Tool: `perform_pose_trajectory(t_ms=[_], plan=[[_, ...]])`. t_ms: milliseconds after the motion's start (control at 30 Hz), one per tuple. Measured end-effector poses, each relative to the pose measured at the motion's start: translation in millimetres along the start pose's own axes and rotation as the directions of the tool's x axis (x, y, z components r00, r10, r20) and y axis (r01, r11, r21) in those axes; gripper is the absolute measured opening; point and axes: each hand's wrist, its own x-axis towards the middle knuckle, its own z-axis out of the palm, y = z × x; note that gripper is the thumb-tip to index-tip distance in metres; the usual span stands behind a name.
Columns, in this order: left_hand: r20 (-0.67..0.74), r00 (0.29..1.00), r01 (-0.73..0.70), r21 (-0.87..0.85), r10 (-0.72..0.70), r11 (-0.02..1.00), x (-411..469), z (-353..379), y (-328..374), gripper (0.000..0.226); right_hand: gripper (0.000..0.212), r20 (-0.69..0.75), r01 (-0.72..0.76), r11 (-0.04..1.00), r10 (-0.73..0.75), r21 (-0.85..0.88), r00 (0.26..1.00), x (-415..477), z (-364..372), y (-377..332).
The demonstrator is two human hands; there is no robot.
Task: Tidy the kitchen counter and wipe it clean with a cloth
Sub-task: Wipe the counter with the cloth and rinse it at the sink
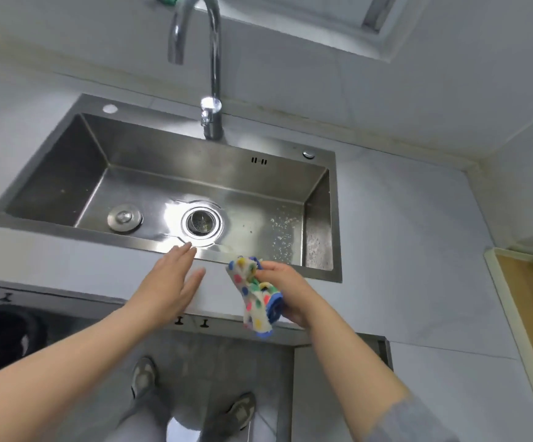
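Just over the front edge of the tabletop (402, 266), the right hand (290, 291) curls its fingers round the bunched dotted cloth (254, 301), whose long axis runs from the sink (336, 218) rim toward the person. The left hand (169, 282) hovers beside it, fingers straight and together; wide tabletop lies rightward.

Plug (124, 217) left of drain (201, 222) in sink (163, 161)

Count at the sink: one steel sink (51, 173), one gooseneck tap (215, 74). In the basin, one drain strainer (201, 222) and one loose round plug (124, 217). On the sink's rim, one white cap (109, 108), one chrome knob (308, 154). One spotted cloth (257, 296). Two hands: left hand (171, 279), right hand (290, 291). Two shoes below: left shoe (144, 374), right shoe (242, 409). One wooden board (526, 314), far right.
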Motion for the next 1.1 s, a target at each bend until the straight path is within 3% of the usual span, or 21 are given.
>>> perform_pose_trajectory(t_ms=[100, 233, 333, 433, 500, 667, 767, 900, 1100], plan=[[-0.008, 1.0, 0.011, -0.297, -0.013, 0.955, 6.0, -39.8, -5.3, 0.049, 0.021, 0.04, 0.035, 0.989, -0.03, -0.146, 0.999, 8.6, 31.7, -37.6], [0.005, 1.0, -0.008, -0.641, 0.015, 0.768, 10.7, -92.3, -22.8, 0.044, 0.016, 0.069, 0.106, 0.965, -0.092, -0.239, 0.993, 28.7, 82.0, -74.2], [-0.025, 1.0, -0.008, -0.673, -0.012, 0.74, 21.5, -123.6, -42.8, 0.031, 0.015, 0.031, 0.172, 0.93, -0.171, -0.324, 0.985, 47.7, 120.4, -91.5], [-0.038, 0.995, 0.05, -0.639, -0.096, 0.767, 36.6, -144.6, -69.5, 0.053, 0.015, -0.053, 0.183, 0.922, -0.213, -0.341, 0.976, 65.6, 147.9, -104.8], [-0.025, 0.985, 0.12, -0.616, -0.172, 0.778, 47.9, -154.9, -83.5, 0.055, 0.013, -0.13, 0.148, 0.942, -0.195, -0.302, 0.972, 76.7, 155.2, -113.3], [0.027, 0.959, 0.242, -0.593, -0.282, 0.768, 78.2, -166.4, -94.4, 0.03, 0.012, -0.315, 0.095, 0.959, -0.181, -0.268, 0.932, 104.0, 135.1, -128.9], [0.061, 0.933, 0.31, -0.638, -0.356, 0.705, 101.3, -169.8, -91.3, 0.022, 0.011, -0.377, 0.096, 0.961, -0.192, -0.261, 0.906, 115.6, 116.0, -146.1], [0.135, 0.912, 0.33, -0.801, -0.388, 0.499, 135.3, -175.5, -81.3, 0.013, 0.011, -0.436, 0.097, 0.968, -0.193, -0.232, 0.879, 140.2, 93.2, -175.6], [0.124, 0.902, 0.325, -0.825, -0.413, 0.462, 182.9, -175.9, -62.8, 0.01, 0.039, -0.482, 0.055, 0.983, -0.135, -0.177, 0.866, 191.4, 74.2, -208.3]])
